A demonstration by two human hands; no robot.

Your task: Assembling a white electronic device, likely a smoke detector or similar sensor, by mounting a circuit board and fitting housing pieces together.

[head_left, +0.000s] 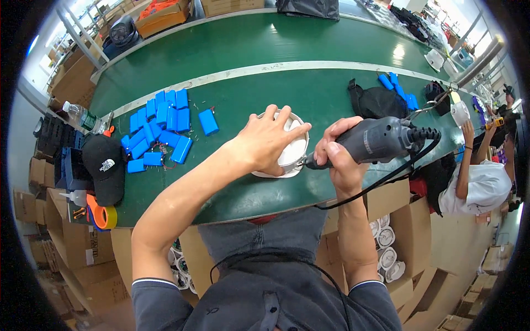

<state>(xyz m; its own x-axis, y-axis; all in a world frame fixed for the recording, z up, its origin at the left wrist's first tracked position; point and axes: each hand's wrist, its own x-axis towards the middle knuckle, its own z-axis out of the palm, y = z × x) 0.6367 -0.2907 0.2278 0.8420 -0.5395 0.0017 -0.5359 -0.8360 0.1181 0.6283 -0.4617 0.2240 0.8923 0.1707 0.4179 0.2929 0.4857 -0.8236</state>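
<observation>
While one hand (269,140) holds one casing (292,153), another (343,161) grips one driver (376,140).

Green table, scattered with blue packs and odds and ends.
From my end I see a green table (331,88) crossed lengthwise by a pale strip (287,65); near its front edge sits a round white shell (296,150). To the left I make out a heap of blue packs (162,114), with a single blue pack (208,122) just beside it, then a black cap (104,168) and, toward the near left corner, a yellow tape roll (112,217). On the right I find a black fabric pouch (381,103) with more blue packs (386,82) close behind.
</observation>
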